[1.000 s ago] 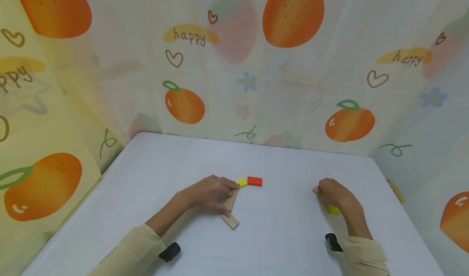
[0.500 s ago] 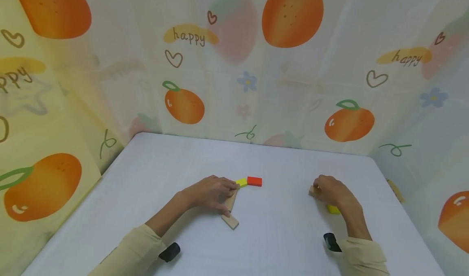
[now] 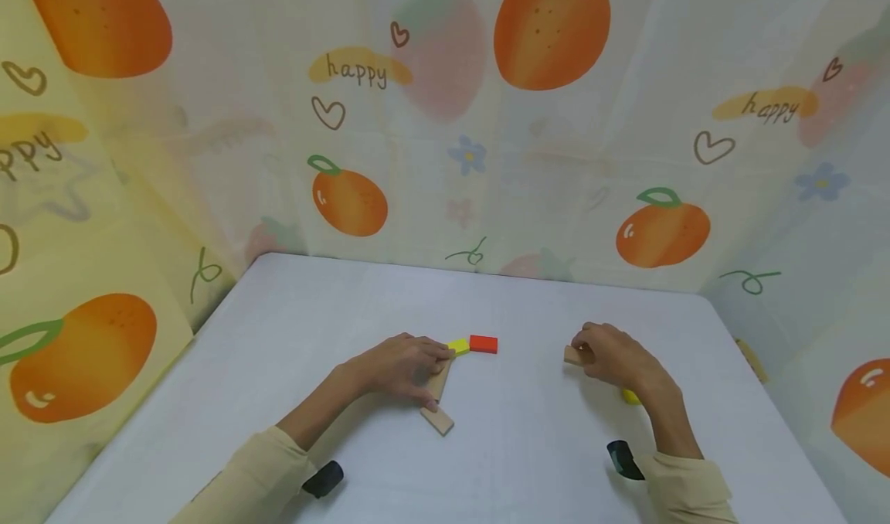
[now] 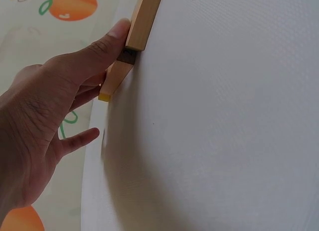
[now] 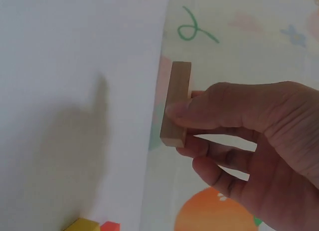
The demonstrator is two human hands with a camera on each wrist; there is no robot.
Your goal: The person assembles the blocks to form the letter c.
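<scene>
My left hand (image 3: 396, 365) holds a wooden block (image 3: 439, 381) on the table, thumb at its near end and fingers at its far end. A second wooden block (image 3: 437, 421) lies angled against that near end. Beyond the fingertips, a yellow block (image 3: 459, 346) and a red block (image 3: 484, 345) continue the line. In the left wrist view the thumb rests where two wooden blocks (image 4: 144, 21) meet. My right hand (image 3: 619, 358) pinches another wooden block (image 5: 175, 101) between thumb and fingers, raised above the table, its shadow below.
A yellow block (image 3: 630, 396) lies partly hidden beneath the right wrist. In the right wrist view, a yellow block (image 5: 83, 225) and a red block (image 5: 110, 226) show at the bottom edge. The white table (image 3: 528, 447) meets a fruit-printed cloth (image 3: 556, 168) behind.
My right hand has lifted its wooden block and carried it leftward, away from the yellow block under the wrist. The left hand and the line of blocks stay put.
</scene>
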